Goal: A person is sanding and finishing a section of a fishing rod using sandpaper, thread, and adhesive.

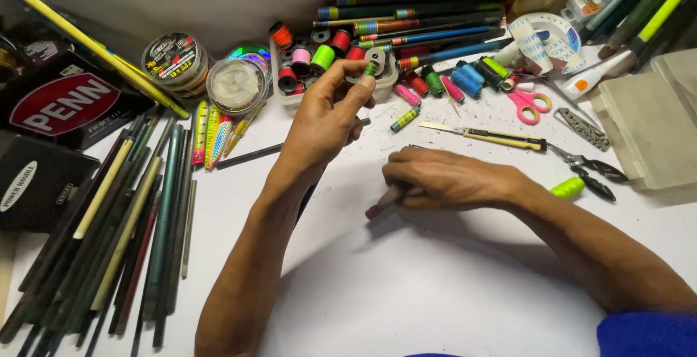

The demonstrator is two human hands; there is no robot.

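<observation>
**Hand and Part Positions on the White Worktable**

Reference landmark: the clear spool tray [290, 90] at the far centre of the white table [435, 292].

Nearest the camera, the right hand [443, 179] rests knuckles-up on the table, well in front of the tray and slightly right of it. Its fingers are curled under and closed; a thin pinkish rod end [379, 204] protrudes at the left of the fist, apparently gripped, though the palm hides the contact.

Farther out, the left hand [327, 114] is raised just in front of the tray. Thumb and forefinger are pinched narrow on a small green spool [370, 69], which sits at the fingertips, above the tray's right end. The remaining fingers are loosely folded.

To the left of the tray stand two round line reels [207, 70]; a bundle of dark rod blanks [123, 234] lies well left and nearer the camera. To the right of the tray lie loose thread spools [465, 78], pink-handled scissors [528, 104], a yellow craft knife [483, 136] and black pliers [588, 168]. Behind the tray lie banded rod sections [414, 19].
</observation>
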